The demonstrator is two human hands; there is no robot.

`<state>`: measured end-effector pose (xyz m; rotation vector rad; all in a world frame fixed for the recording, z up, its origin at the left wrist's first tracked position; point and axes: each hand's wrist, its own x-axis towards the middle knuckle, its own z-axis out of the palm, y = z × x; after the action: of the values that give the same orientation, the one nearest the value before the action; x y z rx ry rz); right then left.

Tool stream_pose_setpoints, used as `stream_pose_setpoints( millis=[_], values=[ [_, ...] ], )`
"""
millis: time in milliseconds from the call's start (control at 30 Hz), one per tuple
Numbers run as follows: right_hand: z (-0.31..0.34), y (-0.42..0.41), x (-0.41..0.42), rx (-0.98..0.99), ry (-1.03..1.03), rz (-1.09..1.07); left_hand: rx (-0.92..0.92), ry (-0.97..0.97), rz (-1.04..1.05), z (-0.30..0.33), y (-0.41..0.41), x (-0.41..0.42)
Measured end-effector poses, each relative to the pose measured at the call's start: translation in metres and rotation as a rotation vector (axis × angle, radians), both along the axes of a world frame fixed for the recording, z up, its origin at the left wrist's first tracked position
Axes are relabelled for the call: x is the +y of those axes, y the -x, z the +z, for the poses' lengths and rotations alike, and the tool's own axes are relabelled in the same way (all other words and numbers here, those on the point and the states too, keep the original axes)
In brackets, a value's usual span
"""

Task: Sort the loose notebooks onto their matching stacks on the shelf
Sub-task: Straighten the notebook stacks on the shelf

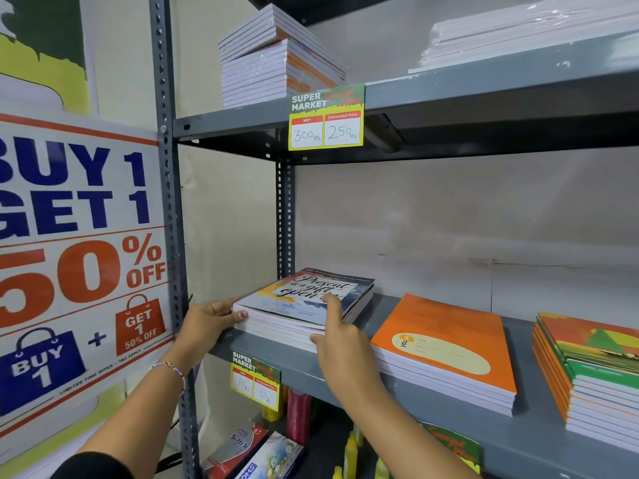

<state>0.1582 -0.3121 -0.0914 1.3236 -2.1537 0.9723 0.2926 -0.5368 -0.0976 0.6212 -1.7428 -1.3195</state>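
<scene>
A stack of notebooks [304, 305], its top cover lettered in script, sits at the left end of the grey middle shelf [432, 399]. My left hand [207, 321] presses against the stack's left edge, fingers flat on the page sides. My right hand [340, 337] grips the stack's near right corner, thumb under, forefinger on the cover. To the right lies an orange stack [446, 354], then a green and orange stack [594, 371]. A sale poster [79, 254] hangs at left.
</scene>
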Motion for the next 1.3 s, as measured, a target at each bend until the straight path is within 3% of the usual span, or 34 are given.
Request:
stream_pose_setpoints(
  millis=[1300],
  values=[
    [0.0042, -0.0003, 0.0076, -0.023, 0.083, 0.005, -0.068, 0.031, 0.013, -0.0005, 0.0, -0.0015]
  ],
)
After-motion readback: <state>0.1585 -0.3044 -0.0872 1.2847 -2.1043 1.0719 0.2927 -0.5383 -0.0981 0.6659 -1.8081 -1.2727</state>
